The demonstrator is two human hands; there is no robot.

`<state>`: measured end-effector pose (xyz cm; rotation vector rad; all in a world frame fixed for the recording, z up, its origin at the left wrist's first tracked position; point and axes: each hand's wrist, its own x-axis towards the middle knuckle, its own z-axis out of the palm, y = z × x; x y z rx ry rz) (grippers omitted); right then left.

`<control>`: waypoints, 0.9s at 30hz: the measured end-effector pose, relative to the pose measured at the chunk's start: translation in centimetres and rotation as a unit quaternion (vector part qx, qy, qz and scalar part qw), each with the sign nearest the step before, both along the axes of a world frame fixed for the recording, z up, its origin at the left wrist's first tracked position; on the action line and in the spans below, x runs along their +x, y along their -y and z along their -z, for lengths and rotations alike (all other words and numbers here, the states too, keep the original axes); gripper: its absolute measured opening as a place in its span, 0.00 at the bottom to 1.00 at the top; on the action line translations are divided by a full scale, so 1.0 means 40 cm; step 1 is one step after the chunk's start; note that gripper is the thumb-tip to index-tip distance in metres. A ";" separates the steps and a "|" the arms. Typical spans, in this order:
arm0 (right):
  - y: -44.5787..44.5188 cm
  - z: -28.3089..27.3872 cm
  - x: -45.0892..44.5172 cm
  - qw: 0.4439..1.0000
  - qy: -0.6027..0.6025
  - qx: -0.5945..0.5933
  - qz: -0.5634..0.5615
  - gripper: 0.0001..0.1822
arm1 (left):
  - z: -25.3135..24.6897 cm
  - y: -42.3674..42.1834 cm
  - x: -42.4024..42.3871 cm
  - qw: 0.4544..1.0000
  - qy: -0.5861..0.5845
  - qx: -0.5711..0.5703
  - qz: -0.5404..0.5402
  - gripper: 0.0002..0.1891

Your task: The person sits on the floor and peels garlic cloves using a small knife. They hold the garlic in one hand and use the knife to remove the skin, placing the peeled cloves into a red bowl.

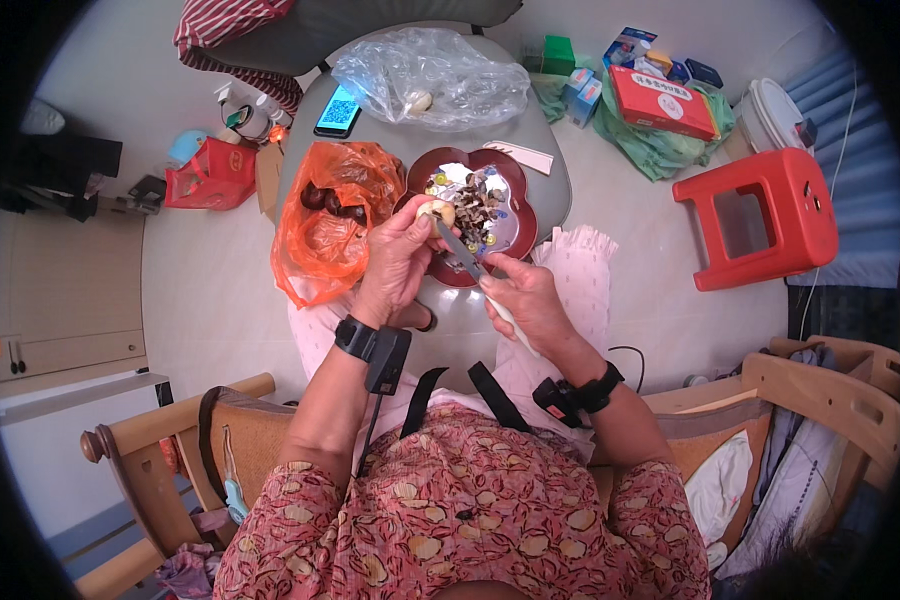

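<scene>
My left hand (403, 253) holds a pale, peeled round corm or fruit (438, 215), perhaps a water chestnut, above a dark red flower-shaped tray (523, 244). In my right hand (526, 298) is a knife (461, 252) with a pale handle, its blade tip against the pale piece. Dark and light peelings (478, 206) lie in the tray. Left of it, an orange plastic bag (337, 251) lies open with several dark brown round pieces (330, 201) inside. A clear plastic bag (450, 71) behind the tray contains a pale round piece (419, 101).
On the grey seat (555, 176) are a phone (337, 111) and a white peeler-like tool or strip (520, 157). A red plastic stool (802, 217) stands at right, near boxes on a green bag (649, 154). A red bag (214, 178) stands at left.
</scene>
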<state>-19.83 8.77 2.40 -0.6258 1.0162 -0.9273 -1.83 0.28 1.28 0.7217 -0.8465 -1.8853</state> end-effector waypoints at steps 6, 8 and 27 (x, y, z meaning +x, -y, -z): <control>0.011 -0.019 -0.010 0.995 0.080 0.061 -0.026 0.23 | 0.003 0.006 0.001 1.000 -0.010 -0.010 -0.001 0.23; 0.004 -0.006 0.001 0.992 0.100 0.074 -0.012 0.20 | 0.004 0.003 -0.004 1.000 -0.011 -0.022 -0.005 0.23; 0.022 0.005 -0.011 0.999 -0.050 -0.007 -0.008 0.27 | 0.032 0.001 -0.003 0.997 -0.068 0.013 -0.015 0.19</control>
